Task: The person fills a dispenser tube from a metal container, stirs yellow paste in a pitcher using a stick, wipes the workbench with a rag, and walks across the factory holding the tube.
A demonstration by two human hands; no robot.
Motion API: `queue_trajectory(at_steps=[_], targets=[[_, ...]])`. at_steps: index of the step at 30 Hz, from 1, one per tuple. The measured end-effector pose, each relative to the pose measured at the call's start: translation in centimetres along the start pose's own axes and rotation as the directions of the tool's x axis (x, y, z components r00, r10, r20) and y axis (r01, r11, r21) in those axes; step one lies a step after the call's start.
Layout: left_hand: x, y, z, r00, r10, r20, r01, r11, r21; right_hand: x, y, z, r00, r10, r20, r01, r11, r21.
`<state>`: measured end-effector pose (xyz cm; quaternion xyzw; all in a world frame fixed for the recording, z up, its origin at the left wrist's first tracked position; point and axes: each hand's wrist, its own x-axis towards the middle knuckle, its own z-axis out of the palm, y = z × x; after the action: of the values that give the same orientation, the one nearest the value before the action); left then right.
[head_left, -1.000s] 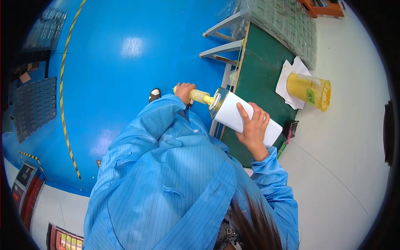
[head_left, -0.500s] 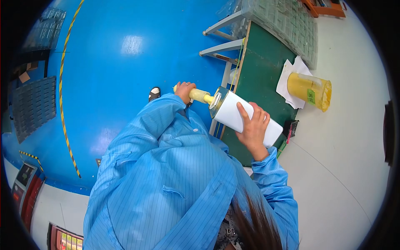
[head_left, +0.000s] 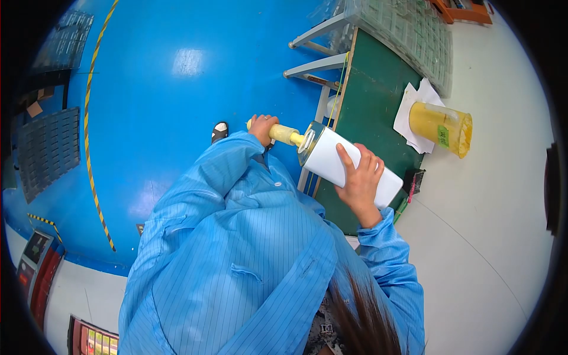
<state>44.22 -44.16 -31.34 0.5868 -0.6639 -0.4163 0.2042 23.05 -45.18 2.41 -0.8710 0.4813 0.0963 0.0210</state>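
My right hand (head_left: 362,180) is closed around the side of a white rectangular metal can (head_left: 331,155), with the thumb and fingers pressed on its face. The can lies tilted, its metal-rimmed top and pale handle facing left. My left hand (head_left: 262,129) grips the end of a pale yellow translucent bottle (head_left: 286,134). The bottle's narrower bright yellow end (head_left: 297,139) meets the can's top beside the handle. Whether it enters the can's opening, I cannot tell.
A green-topped table (head_left: 378,83) carries stacked clear plastic trays (head_left: 408,41). A yellow-stained tub (head_left: 435,127) stands on white paper (head_left: 406,112). Near the can are a small black box (head_left: 416,180) and pens. Grey trays (head_left: 50,151) stand beyond the striped floor tape (head_left: 89,118).
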Motion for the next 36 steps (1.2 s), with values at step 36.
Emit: queue_trajectory(at_steps=[36], targets=[[1.3,-0.4,0.8,0.983,0.135,-0.122,-0.159,0.964,-0.211,-0.1,0.6,0.5,1.0,0.002,-0.013,-0.002,1.0,0.022]])
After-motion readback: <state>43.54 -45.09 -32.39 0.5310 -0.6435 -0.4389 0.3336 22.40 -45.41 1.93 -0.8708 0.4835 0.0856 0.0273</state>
